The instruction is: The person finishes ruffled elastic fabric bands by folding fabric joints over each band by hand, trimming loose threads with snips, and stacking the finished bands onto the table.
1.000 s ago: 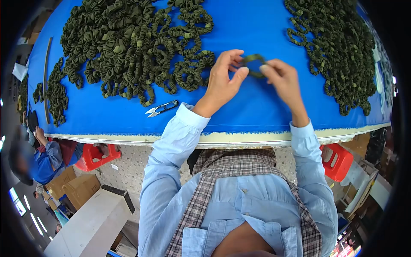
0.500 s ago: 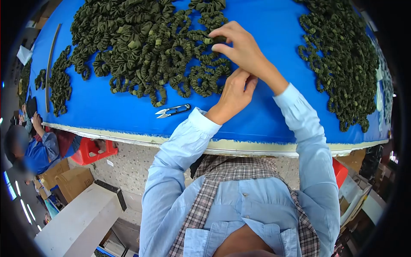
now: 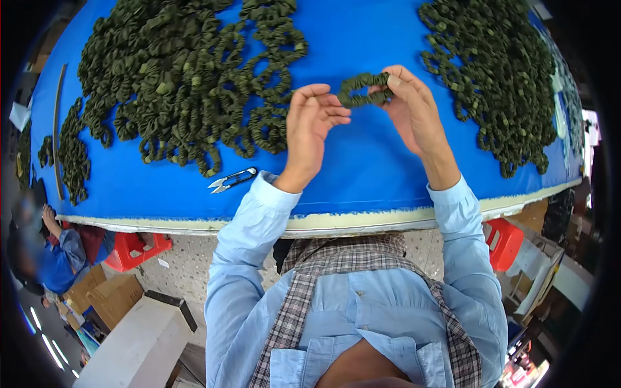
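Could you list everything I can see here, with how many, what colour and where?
held scrunchie: one, dark green, in the right hand
left scrunchie pile: too many to count, dark green, on the table's left half
right scrunchie pile: too many to count, dark green, on the table's right
thread snips: one, silver and black, by the left cuff
long thin strip: one, brownish, table's left end
table: one, blue top, before the person
stools: two, red, one each side
cardboard boxes: at least two, brown, lower left
co-worker: at least one, blue clothing, far left
left hand: one, bare, beside the held scrunchie
right hand: one, bare, gripping it
Dim edges: unclear.
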A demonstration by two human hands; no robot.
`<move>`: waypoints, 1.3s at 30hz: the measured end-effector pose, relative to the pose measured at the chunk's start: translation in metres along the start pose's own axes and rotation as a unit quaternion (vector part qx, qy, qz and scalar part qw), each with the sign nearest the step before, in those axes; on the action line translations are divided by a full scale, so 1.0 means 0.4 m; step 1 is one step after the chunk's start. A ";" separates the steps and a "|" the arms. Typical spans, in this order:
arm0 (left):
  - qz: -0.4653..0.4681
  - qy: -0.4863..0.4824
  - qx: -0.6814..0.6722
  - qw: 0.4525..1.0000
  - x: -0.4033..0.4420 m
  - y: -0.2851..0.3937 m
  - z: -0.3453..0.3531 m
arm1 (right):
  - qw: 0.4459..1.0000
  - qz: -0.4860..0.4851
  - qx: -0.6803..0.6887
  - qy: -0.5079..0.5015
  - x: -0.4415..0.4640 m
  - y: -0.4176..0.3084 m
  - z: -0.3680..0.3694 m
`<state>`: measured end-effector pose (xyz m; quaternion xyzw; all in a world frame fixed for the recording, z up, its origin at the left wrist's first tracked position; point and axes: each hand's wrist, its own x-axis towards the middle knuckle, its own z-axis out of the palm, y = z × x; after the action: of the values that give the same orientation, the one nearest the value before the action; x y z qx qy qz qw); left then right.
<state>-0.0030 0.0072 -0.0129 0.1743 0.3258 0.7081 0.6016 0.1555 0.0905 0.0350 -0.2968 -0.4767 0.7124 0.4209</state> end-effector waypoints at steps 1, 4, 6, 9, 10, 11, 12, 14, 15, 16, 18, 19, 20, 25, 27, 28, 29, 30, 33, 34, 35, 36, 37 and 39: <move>0.015 -0.016 -0.013 1.000 0.003 -0.001 0.004 | 1.000 0.016 0.010 0.015 -0.021 -0.001 -0.008; -0.004 -0.059 0.010 0.998 0.002 0.000 0.006 | 0.998 0.042 -0.030 0.027 -0.058 0.008 -0.042; -0.052 -0.111 0.080 0.989 0.000 0.008 0.002 | 0.989 0.060 -0.136 -0.002 -0.070 0.018 -0.057; -0.074 -0.133 0.144 0.978 -0.002 0.002 0.002 | 0.981 0.071 -0.180 -0.017 -0.073 0.033 -0.063; -0.069 -0.133 0.171 0.974 -0.003 -0.002 0.002 | 0.982 0.072 -0.175 -0.016 -0.072 0.038 -0.062; -0.065 -0.133 0.199 0.969 -0.004 -0.006 0.002 | 0.983 0.072 -0.171 -0.015 -0.072 0.042 -0.060; -0.060 -0.134 0.226 0.963 -0.004 -0.009 0.001 | 0.983 0.071 -0.166 -0.013 -0.071 0.045 -0.059; -0.068 -0.125 0.219 0.965 0.000 -0.014 -0.005 | 0.986 0.074 -0.148 -0.008 -0.070 0.048 -0.056; -0.072 -0.116 0.212 0.968 0.001 -0.017 -0.008 | 0.989 0.075 -0.131 -0.004 -0.069 0.049 -0.054; -0.077 -0.107 0.205 0.970 0.002 -0.019 -0.012 | 0.991 0.076 -0.113 0.000 -0.068 0.051 -0.052; -0.083 -0.097 0.199 0.972 0.002 -0.020 -0.016 | 0.992 0.079 -0.095 0.004 -0.070 0.056 -0.050; -0.082 -0.097 0.191 0.973 0.001 -0.020 -0.016 | 0.993 0.076 -0.087 -0.001 -0.072 0.059 -0.049; -0.080 -0.098 0.184 0.975 0.000 -0.020 -0.015 | 0.994 0.074 -0.080 -0.006 -0.075 0.062 -0.049; -0.070 -0.086 0.157 0.981 -0.002 -0.023 -0.003 | 0.995 0.065 -0.079 -0.018 -0.083 0.078 -0.041; -0.065 -0.078 0.145 0.984 -0.001 -0.023 0.005 | 0.994 0.059 -0.094 -0.016 -0.085 0.081 -0.036; -0.065 -0.078 0.145 0.984 -0.001 -0.019 0.010 | 0.994 0.059 -0.094 -0.016 -0.085 0.080 -0.034; -0.070 -0.070 0.110 0.989 0.000 -0.013 0.016 | 0.996 0.067 -0.061 -0.007 -0.084 0.075 -0.032; -0.075 -0.061 0.075 0.992 0.000 -0.007 0.023 | 0.997 0.075 -0.028 0.001 -0.084 0.070 -0.030; -0.085 -0.045 0.005 0.995 0.001 0.001 0.024 | 0.995 0.090 0.037 0.018 -0.083 0.062 -0.028; -0.110 -0.078 -0.053 0.989 0.004 -0.003 0.011 | 0.990 0.099 0.103 0.010 -0.082 0.063 -0.031; -0.135 -0.111 -0.110 0.979 0.007 -0.008 -0.005 | 0.980 0.109 0.168 0.002 -0.080 0.065 -0.034; -0.159 -0.143 -0.167 0.962 0.010 -0.012 -0.018 | 0.965 0.118 0.233 -0.005 -0.079 0.065 -0.039; -0.184 -0.175 -0.223 0.941 0.013 -0.012 -0.027 | 0.947 0.126 0.296 -0.012 -0.077 0.065 -0.044; -0.179 -0.180 -0.219 0.942 0.020 0.000 -0.035 | 0.940 0.119 0.317 -0.036 -0.068 0.064 -0.060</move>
<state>-0.0136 0.0113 -0.0240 0.1016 0.0743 0.5997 0.7902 0.1801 0.0718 0.0031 -0.1770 -0.2020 0.8817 0.3878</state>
